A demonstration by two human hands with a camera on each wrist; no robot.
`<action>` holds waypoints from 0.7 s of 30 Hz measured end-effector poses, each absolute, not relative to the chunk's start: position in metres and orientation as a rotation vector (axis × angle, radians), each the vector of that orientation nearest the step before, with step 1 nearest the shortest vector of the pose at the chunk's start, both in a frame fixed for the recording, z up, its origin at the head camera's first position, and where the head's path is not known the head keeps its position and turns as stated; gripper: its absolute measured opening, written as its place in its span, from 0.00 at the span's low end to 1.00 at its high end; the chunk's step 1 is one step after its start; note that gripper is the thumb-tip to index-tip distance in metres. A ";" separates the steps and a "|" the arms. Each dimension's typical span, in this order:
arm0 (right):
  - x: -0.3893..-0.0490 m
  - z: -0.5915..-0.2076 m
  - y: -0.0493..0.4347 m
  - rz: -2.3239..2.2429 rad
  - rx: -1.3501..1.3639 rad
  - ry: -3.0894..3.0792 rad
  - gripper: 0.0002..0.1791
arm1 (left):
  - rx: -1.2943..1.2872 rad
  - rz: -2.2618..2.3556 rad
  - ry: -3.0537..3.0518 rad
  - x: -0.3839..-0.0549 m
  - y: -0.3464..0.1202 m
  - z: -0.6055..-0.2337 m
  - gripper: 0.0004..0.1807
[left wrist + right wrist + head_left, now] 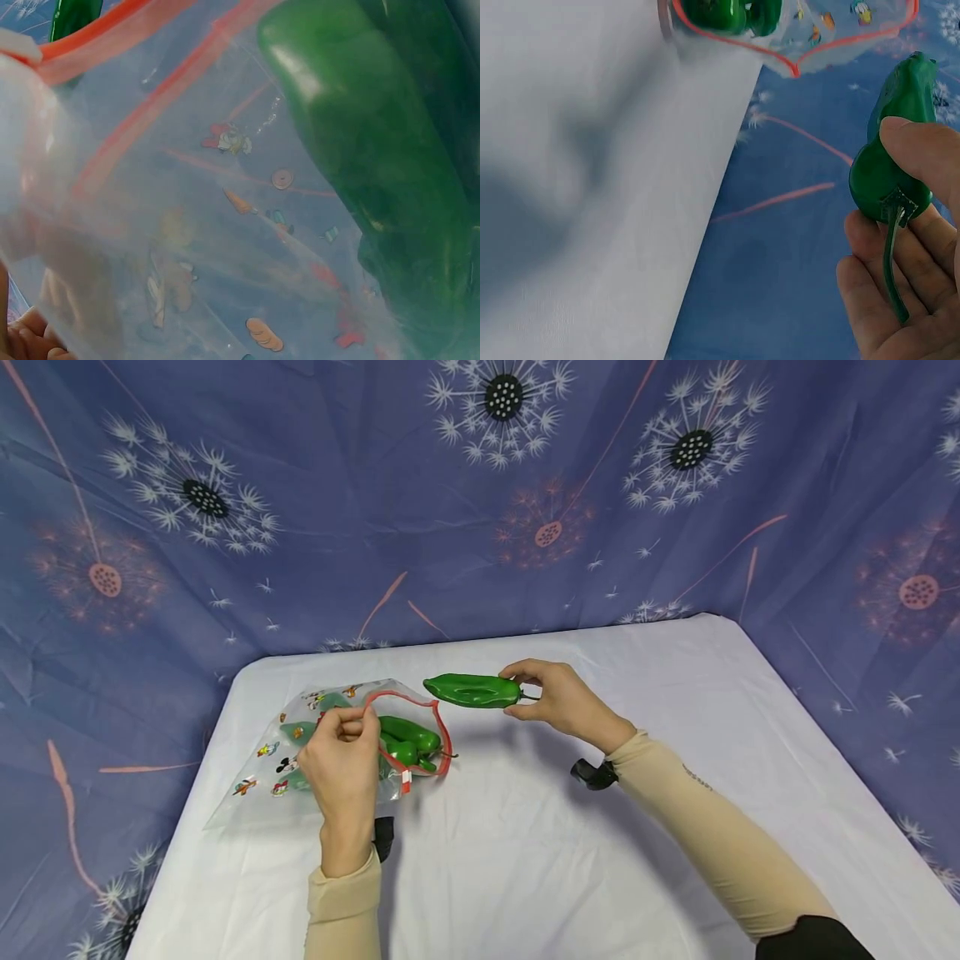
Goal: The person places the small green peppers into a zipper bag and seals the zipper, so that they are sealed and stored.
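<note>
In the head view, my left hand pinches the red-edged opening of a clear zip bag printed with small cartoon figures. Several green peppers lie inside, some near the mouth with a stem poking out. My right hand holds another green pepper by its stem end, tip pointing left, just right of the mouth and above the table. The right wrist view shows the thumb over this pepper, its stem hanging toward the palm. Up close in the left wrist view, a pepper shows through cloudy plastic.
A white cloth covers the table. Behind it and along its sides hangs a blue-purple curtain with dandelion prints. A red tab sticks out at the bag mouth's lower edge. Black wrist cameras are worn on both wrists.
</note>
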State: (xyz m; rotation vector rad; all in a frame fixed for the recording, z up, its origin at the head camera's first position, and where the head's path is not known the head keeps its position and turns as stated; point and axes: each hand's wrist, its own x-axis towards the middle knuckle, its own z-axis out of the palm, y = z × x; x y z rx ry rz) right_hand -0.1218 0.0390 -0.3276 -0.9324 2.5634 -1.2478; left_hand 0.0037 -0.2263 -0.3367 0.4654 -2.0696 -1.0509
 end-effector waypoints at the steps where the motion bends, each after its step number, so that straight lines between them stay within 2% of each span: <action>1: -0.121 -0.329 0.036 -1.252 -0.938 2.554 0.26 | 0.465 -1.049 -2.070 0.004 -0.226 -0.337 0.07; 21: -0.106 -0.345 0.008 -1.198 -1.048 2.470 0.25 | 0.455 -1.064 -2.054 0.003 -0.226 -0.337 0.06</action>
